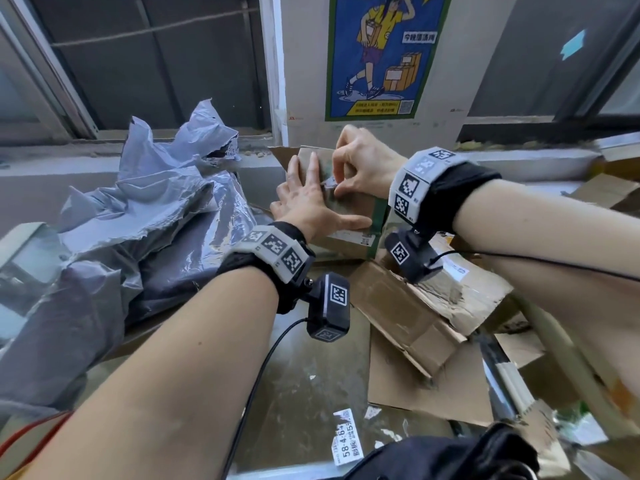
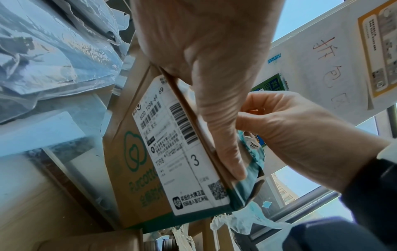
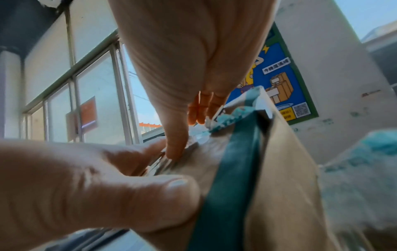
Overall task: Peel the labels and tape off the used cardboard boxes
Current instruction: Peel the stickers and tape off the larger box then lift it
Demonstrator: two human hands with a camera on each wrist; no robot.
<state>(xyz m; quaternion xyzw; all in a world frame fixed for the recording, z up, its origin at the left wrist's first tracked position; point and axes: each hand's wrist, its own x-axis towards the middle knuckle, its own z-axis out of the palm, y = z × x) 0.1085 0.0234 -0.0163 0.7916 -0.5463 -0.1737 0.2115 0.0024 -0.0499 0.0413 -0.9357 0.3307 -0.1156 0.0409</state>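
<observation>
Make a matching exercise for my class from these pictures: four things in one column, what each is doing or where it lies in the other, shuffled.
1. left hand
2. right hand
3. shipping label
4. grey plastic bags

A. stuck on the box's side
B. pinches the tape
C. heaped left of the box
D. presses flat on the box

Pairs: 1-D, 2-B, 3-A, 4-C

Cardboard box (image 1: 349,206): matt brown, green printed edge. Tape (image 1: 330,183) between the right fingertips: thin, clear, glossy. Paper label (image 2: 182,144) under the left thumb: white, smooth. Grey plastic bags (image 1: 138,216): crinkled, shiny.
</observation>
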